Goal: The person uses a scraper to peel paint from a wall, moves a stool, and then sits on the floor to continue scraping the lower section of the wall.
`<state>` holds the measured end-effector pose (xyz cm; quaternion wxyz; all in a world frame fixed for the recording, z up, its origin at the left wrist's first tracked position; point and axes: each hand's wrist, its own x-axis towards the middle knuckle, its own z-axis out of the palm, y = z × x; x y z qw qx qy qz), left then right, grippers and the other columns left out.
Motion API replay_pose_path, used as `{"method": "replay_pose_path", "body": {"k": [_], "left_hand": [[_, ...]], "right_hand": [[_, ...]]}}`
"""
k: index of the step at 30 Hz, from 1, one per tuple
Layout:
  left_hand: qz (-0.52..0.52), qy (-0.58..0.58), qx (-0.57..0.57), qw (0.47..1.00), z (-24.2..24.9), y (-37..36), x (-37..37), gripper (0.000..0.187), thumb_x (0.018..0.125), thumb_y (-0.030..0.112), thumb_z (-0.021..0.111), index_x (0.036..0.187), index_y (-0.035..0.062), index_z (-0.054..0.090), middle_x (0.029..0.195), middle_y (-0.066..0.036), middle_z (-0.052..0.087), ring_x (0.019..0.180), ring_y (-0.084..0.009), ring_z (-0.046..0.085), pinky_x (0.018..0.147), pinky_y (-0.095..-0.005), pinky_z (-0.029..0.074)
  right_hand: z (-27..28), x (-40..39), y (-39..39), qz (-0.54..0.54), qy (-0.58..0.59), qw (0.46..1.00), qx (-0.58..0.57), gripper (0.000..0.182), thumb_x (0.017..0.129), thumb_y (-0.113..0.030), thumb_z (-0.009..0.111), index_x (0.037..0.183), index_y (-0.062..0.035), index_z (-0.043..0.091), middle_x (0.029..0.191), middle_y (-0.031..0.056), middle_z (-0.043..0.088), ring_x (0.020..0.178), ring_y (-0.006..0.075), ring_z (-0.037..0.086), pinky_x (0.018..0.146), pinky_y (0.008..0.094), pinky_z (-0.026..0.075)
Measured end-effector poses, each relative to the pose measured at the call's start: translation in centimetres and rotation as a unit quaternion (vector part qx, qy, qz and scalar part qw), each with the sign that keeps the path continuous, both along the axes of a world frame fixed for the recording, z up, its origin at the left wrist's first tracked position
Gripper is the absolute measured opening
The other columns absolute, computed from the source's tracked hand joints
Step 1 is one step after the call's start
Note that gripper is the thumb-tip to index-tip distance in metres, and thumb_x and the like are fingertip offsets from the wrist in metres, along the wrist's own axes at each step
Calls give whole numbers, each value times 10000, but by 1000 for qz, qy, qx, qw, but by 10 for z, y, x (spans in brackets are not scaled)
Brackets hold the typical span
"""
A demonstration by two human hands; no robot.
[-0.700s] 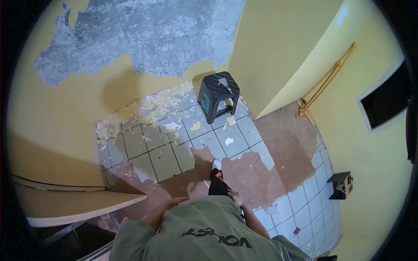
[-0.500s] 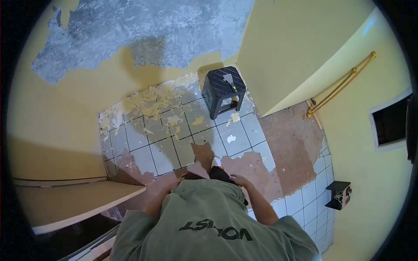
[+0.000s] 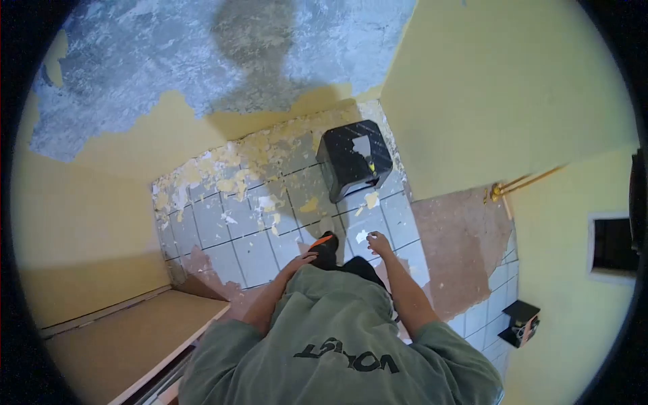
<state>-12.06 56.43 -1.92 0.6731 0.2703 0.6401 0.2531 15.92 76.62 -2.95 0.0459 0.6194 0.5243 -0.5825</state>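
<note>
My left hand lies against my dark-clothed thigh, its fingers stretched out with nothing in them. Out in front of my right hip hangs my right hand, fingers loosely bent and apart, holding nothing that I can see. Ahead of both hands a black plastic stool stands near the wall corner. On its seat lies a scraper with a broad pale blade and a dark and yellow handle. A shoe with an orange part shows on the floor before me.
Paint flakes litter the tiles along the partly stripped wall. A wooden panel stands at left. Bare reddish floor lies right, with a black open box and brass-coloured rods beyond.
I have moved forward, nearer the stool, and one foot now shows ahead. My right hand has come away from my thigh and reaches further forward; the left stays by my thigh.
</note>
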Motion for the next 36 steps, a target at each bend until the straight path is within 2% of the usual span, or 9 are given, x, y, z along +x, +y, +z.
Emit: {"method": "replay_pose_path", "body": {"k": [5,7,14,16,20,31,32,34,36], "left_hand": [[-18,195,-55,979,38,81,-23,399,850,334,515,1154,78,546,1075,-163,589,966,-221,579,862,-321,434],[229,59,-54,970,67,108,-26,387,852,334,515,1128,64,548,1011,-176,601,928,-225,600,781,-330,476],[402,198,-88,890,87,65,-25,384,847,345,534,1089,46,558,882,-132,627,796,-193,625,644,-300,487],[372,212,-196,882,81,35,-14,391,833,354,527,1077,52,575,884,-159,635,821,-237,632,730,-354,482],[272,264,-258,889,85,1,16,414,831,364,492,1063,36,592,961,-191,626,902,-306,612,809,-379,463],[368,228,-219,875,75,17,-34,459,813,432,524,1068,59,600,1024,-187,615,977,-305,585,854,-379,446],[357,218,-234,878,67,19,-50,484,809,462,525,1067,58,598,1021,-185,616,979,-297,587,852,-372,447],[341,202,-219,892,34,18,-77,498,804,483,527,1056,60,601,1018,-189,616,973,-299,589,838,-372,455],[325,190,-200,905,10,31,-138,512,798,503,529,1045,61,603,1015,-194,615,967,-300,592,823,-371,464]], "right_hand": [[-41,-20,109,3,-33,998,52,414,751,-223,584,1138,-83,534,789,117,608,672,197,627,510,359,531],[-55,-32,159,40,-69,990,112,475,748,-226,581,1192,-85,485,804,129,612,683,218,622,500,365,534],[-142,-84,294,125,-52,971,198,645,682,-295,708,1163,56,460,920,214,620,880,288,615,836,383,448],[-103,-105,295,147,-201,956,155,765,672,-378,698,1204,61,367,1191,293,449,1087,400,483,901,422,413],[-109,-118,287,210,-255,928,173,766,711,-410,680,1244,-13,298,1195,290,364,1025,460,481,846,488,447],[-90,-173,297,196,-257,940,106,647,736,-309,666,1173,49,350,1111,257,523,1025,360,543,908,433,435],[-178,-143,310,343,-206,892,210,410,740,-152,618,1004,55,382,779,216,596,626,307,634,559,370,538],[-66,-201,294,114,13,993,14,380,722,-94,628,998,16,392,666,132,558,442,219,558,395,334,483],[10,-265,274,86,19,995,54,391,713,-90,635,1004,4,391,650,115,537,417,201,526,364,326,459]]}}
